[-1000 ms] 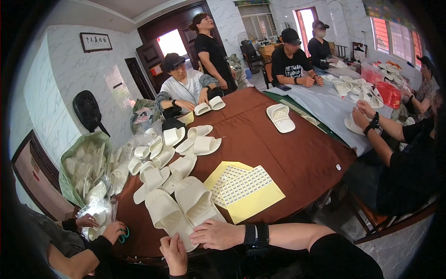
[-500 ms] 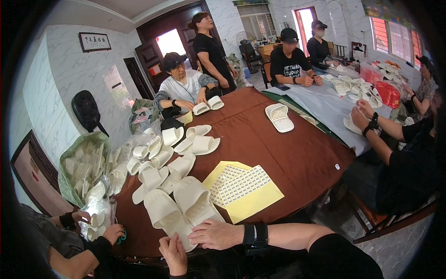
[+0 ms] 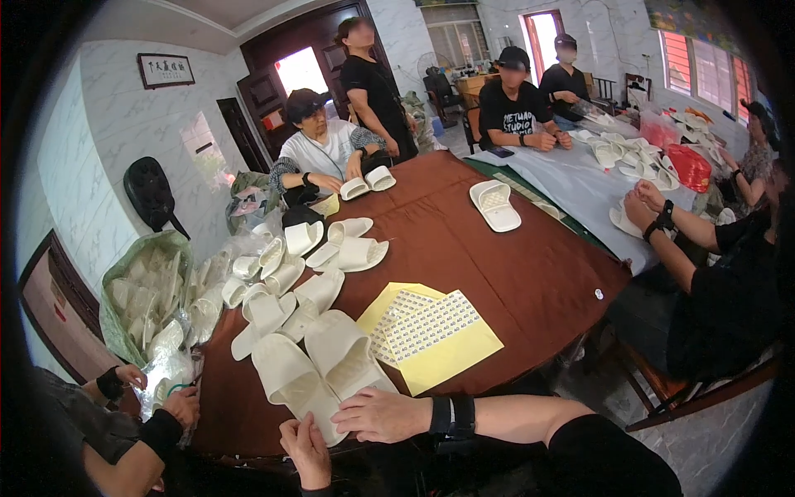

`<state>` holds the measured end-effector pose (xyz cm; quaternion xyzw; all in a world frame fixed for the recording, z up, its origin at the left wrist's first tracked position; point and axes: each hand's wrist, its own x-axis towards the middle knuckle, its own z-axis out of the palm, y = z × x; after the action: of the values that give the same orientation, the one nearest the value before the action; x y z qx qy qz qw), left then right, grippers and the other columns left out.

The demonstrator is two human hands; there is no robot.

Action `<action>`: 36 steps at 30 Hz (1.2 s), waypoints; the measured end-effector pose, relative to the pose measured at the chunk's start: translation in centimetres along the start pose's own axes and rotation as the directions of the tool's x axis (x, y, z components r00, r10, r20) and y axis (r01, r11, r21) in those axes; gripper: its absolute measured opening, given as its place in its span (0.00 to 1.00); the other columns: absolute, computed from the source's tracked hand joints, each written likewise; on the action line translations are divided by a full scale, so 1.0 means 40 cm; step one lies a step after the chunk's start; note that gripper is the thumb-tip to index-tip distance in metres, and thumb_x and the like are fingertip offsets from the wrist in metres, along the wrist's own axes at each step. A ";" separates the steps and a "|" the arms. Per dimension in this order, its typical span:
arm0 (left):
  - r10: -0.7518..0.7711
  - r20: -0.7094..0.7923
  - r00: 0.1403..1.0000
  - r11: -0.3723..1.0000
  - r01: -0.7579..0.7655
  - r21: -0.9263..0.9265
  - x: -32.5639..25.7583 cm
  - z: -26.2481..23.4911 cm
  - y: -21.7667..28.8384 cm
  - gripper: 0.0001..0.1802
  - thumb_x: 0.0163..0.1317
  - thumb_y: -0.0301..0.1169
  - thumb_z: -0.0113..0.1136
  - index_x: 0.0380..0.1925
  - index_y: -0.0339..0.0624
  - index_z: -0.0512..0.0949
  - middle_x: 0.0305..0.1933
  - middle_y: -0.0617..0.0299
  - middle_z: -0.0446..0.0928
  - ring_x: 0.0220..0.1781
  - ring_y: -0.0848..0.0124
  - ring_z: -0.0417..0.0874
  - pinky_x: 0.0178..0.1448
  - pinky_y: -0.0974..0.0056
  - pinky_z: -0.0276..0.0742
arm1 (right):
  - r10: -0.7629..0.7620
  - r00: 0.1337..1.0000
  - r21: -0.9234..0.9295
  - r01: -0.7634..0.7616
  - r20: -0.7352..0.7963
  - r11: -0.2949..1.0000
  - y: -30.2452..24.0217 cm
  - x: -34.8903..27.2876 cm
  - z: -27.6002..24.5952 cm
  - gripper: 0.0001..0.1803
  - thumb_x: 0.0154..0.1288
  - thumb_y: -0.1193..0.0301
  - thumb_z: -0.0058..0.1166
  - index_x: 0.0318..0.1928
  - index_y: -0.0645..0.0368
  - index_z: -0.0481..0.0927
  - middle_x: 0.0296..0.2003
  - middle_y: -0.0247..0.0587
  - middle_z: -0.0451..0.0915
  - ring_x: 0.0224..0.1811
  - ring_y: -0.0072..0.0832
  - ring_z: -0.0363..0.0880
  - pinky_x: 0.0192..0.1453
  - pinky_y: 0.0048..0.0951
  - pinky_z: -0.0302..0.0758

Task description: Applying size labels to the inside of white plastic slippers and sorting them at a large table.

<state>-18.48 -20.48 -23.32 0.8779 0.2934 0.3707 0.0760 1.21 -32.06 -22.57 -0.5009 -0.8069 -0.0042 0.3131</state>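
Note:
At the table's near edge lies a pair of white slippers, a left slipper [image 3: 291,377] and a right slipper [image 3: 341,348], toes pointing away from me. My left hand [image 3: 306,451] is closed, its bent fingertips at the heel edge of the left slipper. Over the same heel, my right hand [image 3: 385,417] has its fingers curled down onto the slipper; its thumb is hidden. Whether anything small is between the fingertips cannot be seen. Just beyond my right hand, printed white label sheets [image 3: 435,323] on yellow backing [image 3: 451,364] lie on the brown tablecloth [image 3: 422,215].
More white slippers [image 3: 310,294] line the table's left side. A single slipper [image 3: 495,207] lies far right. A green sack [image 3: 124,311] of bagged slippers stands at left. Beside me at left, a co-worker's hand [image 3: 180,406] holds green-handled scissors. Other people sit around the tables.
My hands stay at the slipper's heel with little movement. The co-worker at left has raised the scissors toward the plastic bag. The view has shifted slightly.

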 end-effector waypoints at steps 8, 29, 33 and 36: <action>0.010 0.008 1.000 0.999 -0.009 -0.053 0.002 0.015 -0.007 0.14 0.61 0.23 0.56 0.47 0.35 0.81 0.45 0.49 0.70 0.45 0.52 0.72 0.51 0.54 0.67 | -0.017 0.999 0.044 0.019 -0.035 0.999 0.007 -0.007 -0.004 0.24 0.53 0.65 0.61 0.53 0.52 0.78 0.60 0.37 0.74 0.65 0.35 0.67 0.67 0.40 0.61; 0.007 -0.105 0.994 0.981 -0.027 -0.194 -0.025 0.023 -0.034 0.09 0.66 0.23 0.57 0.45 0.35 0.80 0.49 0.48 0.75 0.50 0.54 0.77 0.55 0.56 0.74 | -0.072 0.990 -0.021 0.070 -0.121 0.997 0.000 -0.006 0.002 0.21 0.53 0.69 0.60 0.50 0.53 0.77 0.55 0.34 0.76 0.61 0.33 0.70 0.62 0.39 0.64; 0.035 -0.114 0.993 0.977 -0.058 -0.205 -0.020 -0.013 -0.014 0.09 0.65 0.22 0.57 0.43 0.32 0.80 0.46 0.49 0.75 0.46 0.55 0.77 0.53 0.59 0.74 | -0.096 0.986 -0.046 0.091 -0.136 0.995 -0.002 0.000 0.011 0.18 0.58 0.69 0.56 0.50 0.54 0.77 0.54 0.36 0.77 0.60 0.34 0.70 0.62 0.38 0.64; 0.062 -0.155 0.986 0.960 -0.101 -0.262 -0.014 -0.027 0.011 0.08 0.66 0.23 0.56 0.43 0.31 0.79 0.45 0.49 0.76 0.46 0.58 0.77 0.53 0.59 0.74 | -0.081 0.988 -0.053 0.074 -0.135 0.996 -0.004 -0.002 0.006 0.15 0.64 0.69 0.52 0.50 0.56 0.77 0.53 0.37 0.77 0.59 0.34 0.72 0.62 0.37 0.63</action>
<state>-19.35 -21.23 -22.72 0.8415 0.2084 0.4728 0.1578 1.00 -32.12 -22.74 -0.4750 -0.8020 -0.0699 0.3553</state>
